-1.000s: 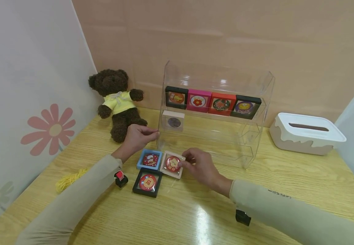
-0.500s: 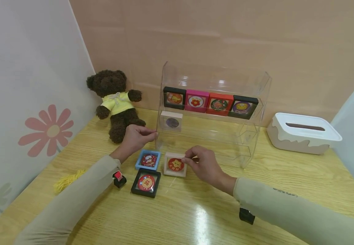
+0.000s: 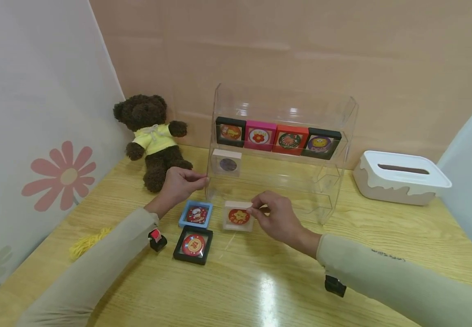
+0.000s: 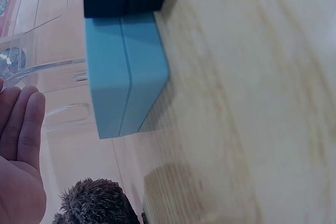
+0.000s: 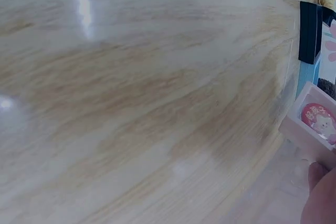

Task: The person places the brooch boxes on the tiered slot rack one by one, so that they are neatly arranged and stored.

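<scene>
Just below centre, the right hand (image 3: 278, 218) is pinching the square, pale frame (image 3: 237, 217) by its right edge, thumb and fingers nearly meeting; that off-centre grip could be letting it twist loose. Left of centre, the left hand (image 3: 180, 185) is pinching the edge of the smooth, transparent rack (image 3: 285, 100), and uneven pulling could be tipping it. Wood grain is streaking the glossy table (image 3: 301, 281).

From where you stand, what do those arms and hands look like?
A person's: left hand and right hand bare, arms in long beige sleeves. Small dark lettering marks the right sleeve, hard to read. Each wrist has a small black device; the left one shows a red patch.
</scene>
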Tool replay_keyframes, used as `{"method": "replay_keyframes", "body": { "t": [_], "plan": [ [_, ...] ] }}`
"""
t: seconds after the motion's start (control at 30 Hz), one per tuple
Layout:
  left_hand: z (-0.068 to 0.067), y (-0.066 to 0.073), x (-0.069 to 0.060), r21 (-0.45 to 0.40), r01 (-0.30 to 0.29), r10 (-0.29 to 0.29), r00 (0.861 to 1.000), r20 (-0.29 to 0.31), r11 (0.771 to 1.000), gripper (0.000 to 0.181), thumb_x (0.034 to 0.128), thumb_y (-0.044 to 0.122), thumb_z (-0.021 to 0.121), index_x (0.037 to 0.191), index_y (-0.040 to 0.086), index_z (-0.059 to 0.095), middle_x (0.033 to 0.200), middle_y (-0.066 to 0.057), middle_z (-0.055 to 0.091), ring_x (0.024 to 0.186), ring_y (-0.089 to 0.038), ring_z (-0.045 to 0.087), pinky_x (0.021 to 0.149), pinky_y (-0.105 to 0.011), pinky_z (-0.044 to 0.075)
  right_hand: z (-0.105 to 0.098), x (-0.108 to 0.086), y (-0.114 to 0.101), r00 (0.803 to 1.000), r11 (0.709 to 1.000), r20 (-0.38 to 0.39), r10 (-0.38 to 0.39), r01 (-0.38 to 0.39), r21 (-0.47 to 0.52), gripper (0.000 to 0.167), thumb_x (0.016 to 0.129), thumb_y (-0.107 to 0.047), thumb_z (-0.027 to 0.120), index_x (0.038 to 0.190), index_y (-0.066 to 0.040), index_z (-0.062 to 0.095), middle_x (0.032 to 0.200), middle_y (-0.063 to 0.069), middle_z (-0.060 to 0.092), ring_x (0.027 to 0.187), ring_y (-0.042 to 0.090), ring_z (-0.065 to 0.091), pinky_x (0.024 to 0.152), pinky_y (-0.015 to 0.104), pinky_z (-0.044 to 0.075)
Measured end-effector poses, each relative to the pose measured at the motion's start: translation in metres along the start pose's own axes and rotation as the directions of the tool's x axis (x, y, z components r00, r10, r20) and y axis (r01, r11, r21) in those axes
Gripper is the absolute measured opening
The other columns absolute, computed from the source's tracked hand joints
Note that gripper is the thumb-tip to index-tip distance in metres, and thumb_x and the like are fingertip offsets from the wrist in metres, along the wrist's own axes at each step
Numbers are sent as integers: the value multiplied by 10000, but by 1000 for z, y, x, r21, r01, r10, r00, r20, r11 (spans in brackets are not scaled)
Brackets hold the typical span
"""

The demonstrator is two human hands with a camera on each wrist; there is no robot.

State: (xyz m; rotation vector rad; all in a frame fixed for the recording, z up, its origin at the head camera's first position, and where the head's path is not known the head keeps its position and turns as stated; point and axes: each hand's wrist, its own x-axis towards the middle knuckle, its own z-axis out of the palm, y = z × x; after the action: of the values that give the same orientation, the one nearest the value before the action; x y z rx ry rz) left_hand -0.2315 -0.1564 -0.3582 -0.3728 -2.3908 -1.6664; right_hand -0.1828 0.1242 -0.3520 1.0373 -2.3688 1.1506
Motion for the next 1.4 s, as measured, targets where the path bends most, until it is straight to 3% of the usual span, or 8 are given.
{"method": "replay_keyframes", "body": {
  "t": [0.17,0.27,0.4,0.5,0.9,1.13,1.4],
  "plan": [
    [-1,3,-1,8,15,-15,1000,3,1000,171,840,123,742,921,-28,748,820,-150,703,745,-277,681,611,-284,549,-8,3,1,1000,1000,8,-16,16,-25,90,804,9,746,801,-43,672,848,39,635,769,156,648,658,206,537],
    [-2,16,-6,12,16,-16,1000,14,1000,164,853,82,720,932,-60,735,826,-172,699,768,-326,674,618,-291,550,-14,5,1,1000,999,-3,-25,25,-46,79,804,9,743,814,-36,679,842,32,633,760,146,648,660,214,540],
    [-2,32,-12,13,11,-12,999,33,1000,164,862,62,703,942,-80,726,829,-169,700,769,-304,675,634,-293,551,-23,6,2,999,996,-16,-32,30,-80,85,796,15,748,815,-28,677,831,28,632,750,133,645,656,218,542],
    [-2,35,-13,2,9,-9,999,39,1000,164,863,59,700,943,-82,725,830,-169,700,766,-290,677,656,-347,559,-29,9,3,999,994,-27,-42,39,-101,91,790,21,753,812,-23,676,830,35,638,753,139,644,654,227,545],
    [-2,35,-14,-23,9,-8,999,40,1000,165,863,51,696,948,-89,721,844,-187,695,807,-386,659,692,-460,549,-52,28,1,992,983,-81,-93,79,-164,75,796,38,739,813,-7,681,838,61,652,762,162,652,660,281,558],
    [-3,35,-14,-4,9,-9,999,40,1000,159,864,61,699,943,-74,728,839,-175,699,791,-354,668,646,-333,558,-62,38,2,986,972,-108,-127,102,-211,59,805,24,733,821,12,678,809,75,663,751,188,663,652,320,564],
    [-3,35,-14,-5,14,-14,999,35,1000,157,863,59,698,943,-72,729,841,-172,700,795,-360,667,627,-287,551,-68,51,8,974,967,-164,-154,114,-228,113,790,47,742,753,-8,651,833,96,651,769,200,639,646,323,565]
  ]
}}
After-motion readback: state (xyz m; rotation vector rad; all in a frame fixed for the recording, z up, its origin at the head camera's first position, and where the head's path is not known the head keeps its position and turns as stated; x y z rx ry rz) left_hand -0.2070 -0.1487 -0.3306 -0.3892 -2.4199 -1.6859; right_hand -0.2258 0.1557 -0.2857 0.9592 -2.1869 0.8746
